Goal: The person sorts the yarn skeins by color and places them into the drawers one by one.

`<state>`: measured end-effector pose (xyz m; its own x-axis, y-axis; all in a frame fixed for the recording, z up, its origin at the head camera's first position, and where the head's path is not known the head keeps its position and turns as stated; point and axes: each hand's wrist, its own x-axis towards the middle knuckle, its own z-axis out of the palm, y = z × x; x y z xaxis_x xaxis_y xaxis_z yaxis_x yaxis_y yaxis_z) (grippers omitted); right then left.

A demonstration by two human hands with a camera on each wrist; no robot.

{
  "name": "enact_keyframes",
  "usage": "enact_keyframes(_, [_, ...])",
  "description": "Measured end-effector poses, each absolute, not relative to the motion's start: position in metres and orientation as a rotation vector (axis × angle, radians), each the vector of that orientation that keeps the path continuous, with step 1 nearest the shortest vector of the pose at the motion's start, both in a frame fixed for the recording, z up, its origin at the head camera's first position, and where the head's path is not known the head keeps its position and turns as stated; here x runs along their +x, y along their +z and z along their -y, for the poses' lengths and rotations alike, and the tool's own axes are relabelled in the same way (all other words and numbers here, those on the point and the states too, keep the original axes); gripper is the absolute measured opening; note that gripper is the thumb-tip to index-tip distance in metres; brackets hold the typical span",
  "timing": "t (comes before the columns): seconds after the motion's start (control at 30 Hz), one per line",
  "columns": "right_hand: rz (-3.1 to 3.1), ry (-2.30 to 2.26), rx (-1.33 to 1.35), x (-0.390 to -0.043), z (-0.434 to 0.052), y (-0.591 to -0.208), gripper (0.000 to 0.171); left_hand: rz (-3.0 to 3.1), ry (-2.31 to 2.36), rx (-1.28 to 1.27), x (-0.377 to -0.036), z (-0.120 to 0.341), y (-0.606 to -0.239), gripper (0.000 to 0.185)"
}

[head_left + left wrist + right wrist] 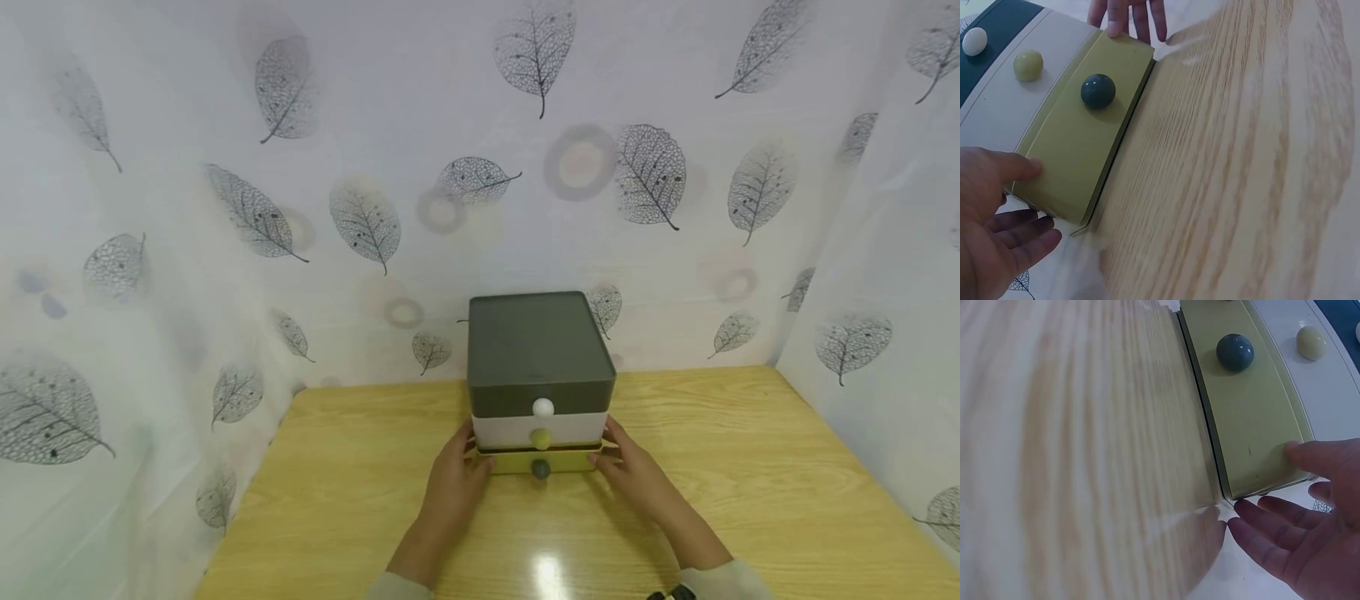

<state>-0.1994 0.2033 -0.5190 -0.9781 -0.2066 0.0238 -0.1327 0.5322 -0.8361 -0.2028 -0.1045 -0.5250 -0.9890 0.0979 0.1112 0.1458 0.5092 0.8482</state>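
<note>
left hand [455, 483] and right hand [633, 472], fingers straight, pressing the yellow bottom drawer [536, 461] of three-drawer box [536, 350]

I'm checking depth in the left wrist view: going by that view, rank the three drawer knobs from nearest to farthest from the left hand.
From the left hand, at lower left:
1. Dark green knob, on the olive bottom drawer.
2. Yellow-green knob, on the white middle drawer.
3. White knob, on the dark top drawer, upper left.

No words, labels, brands, numbers or signs can be read in any view. The drawer box [538, 367] has plain fronts and plain round knobs, and the curtain [360, 167] behind it carries only printed leaves and rings, with no lettering.
</note>
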Motion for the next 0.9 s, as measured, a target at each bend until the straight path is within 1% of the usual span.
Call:
enact_keyframes(0.2, [-2.703,-1.447,-0.254,-0.201,-0.202,-0.518,0.068,2.664,-1.520,-0.170,-0.205,0.105,-0.530,0.061])
enact_keyframes(0.37, [-2.712,-1.437,-0.214,-0.202,-0.201,-0.515,0.064,2.643,-1.590,-0.130,-0.205,0.105,-0.531,0.060])
enact_keyframes(0.6, [-2.719,-1.401,-0.186,-0.199,-0.200,-0.514,0.062,2.611,-1.614,-0.140,-0.204,0.106,-0.532,0.057])
enact_keyframes(0.8, [-2.695,-1.467,-0.177,-0.198,-0.201,-0.514,0.069,2.576,-1.578,-0.117,-0.201,0.105,-0.523,0.053])
enact_keyframes(0.9, [-2.746,-1.471,-0.195,-0.195,-0.201,-0.511,0.064,2.534,-1.556,-0.098,-0.196,0.104,-0.513,0.055])
